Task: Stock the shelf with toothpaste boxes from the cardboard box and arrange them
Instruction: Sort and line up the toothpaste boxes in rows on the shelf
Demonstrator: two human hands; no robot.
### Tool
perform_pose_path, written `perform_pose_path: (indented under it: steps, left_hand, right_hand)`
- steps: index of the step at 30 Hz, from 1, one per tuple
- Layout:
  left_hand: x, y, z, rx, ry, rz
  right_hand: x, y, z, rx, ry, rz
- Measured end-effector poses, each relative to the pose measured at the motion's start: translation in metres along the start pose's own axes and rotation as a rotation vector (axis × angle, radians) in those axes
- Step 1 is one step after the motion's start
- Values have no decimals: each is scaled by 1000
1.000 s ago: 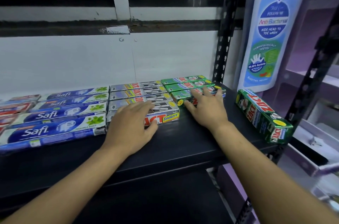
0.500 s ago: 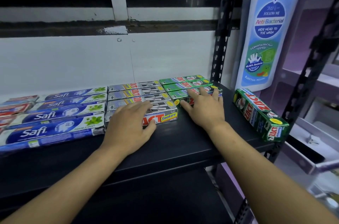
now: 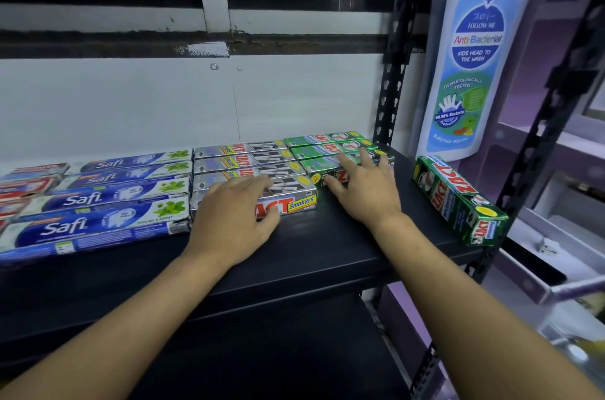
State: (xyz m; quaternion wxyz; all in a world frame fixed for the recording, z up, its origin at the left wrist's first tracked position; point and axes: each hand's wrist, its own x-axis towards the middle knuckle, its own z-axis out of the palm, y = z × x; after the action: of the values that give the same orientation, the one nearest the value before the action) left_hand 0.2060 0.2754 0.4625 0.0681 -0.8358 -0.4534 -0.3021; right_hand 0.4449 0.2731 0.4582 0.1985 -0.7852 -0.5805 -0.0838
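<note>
On the black shelf (image 3: 327, 249) lie rows of toothpaste boxes. Blue Safi boxes (image 3: 95, 200) are on the left, silver Zact Smokers boxes (image 3: 242, 164) in the middle, green Zact boxes (image 3: 327, 144) behind my right hand. My left hand (image 3: 235, 219) rests flat on the front silver Zact box (image 3: 294, 200), fingers spread. My right hand (image 3: 363, 190) lies flat on the front green Zact box, which it mostly hides. One more green Zact box (image 3: 458, 200) lies apart at an angle near the shelf's right edge. No cardboard box is in view.
A tall white Follow Me anti-bacterial wash bottle (image 3: 471, 65) stands at the right rear corner. Red boxes (image 3: 26, 187) sit at the far left. Black perforated uprights (image 3: 393, 72) frame the shelf. A lower shelf (image 3: 262, 360) is below, and purple-lit shelving (image 3: 556, 236) lies to the right.
Both hands stay on the same boxes. They have barely shifted; only the view has moved slightly.
</note>
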Motion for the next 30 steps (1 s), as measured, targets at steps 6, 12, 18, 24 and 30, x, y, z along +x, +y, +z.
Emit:
perform_pose_path:
  steps: [6,12,18,24,30]
  left_hand:
    - [0,-1,0,-15,-7,2]
    - [-1,-1,-2,-5,-13,9]
    - [-1,-1,-4,-4,-28,14]
    - [-1,0,-5,0,-35,21]
    - [-2,2,-7,2,-32,29]
  right_hand:
    - [-34,5,-22,55,108,10]
    - [-75,31,-62,-64,350,-81]
    - [-105,77,-85,-105,323,123]
    - [-127,83,-92,239,345,323]
    - [-144,78,-82,633,270,374]
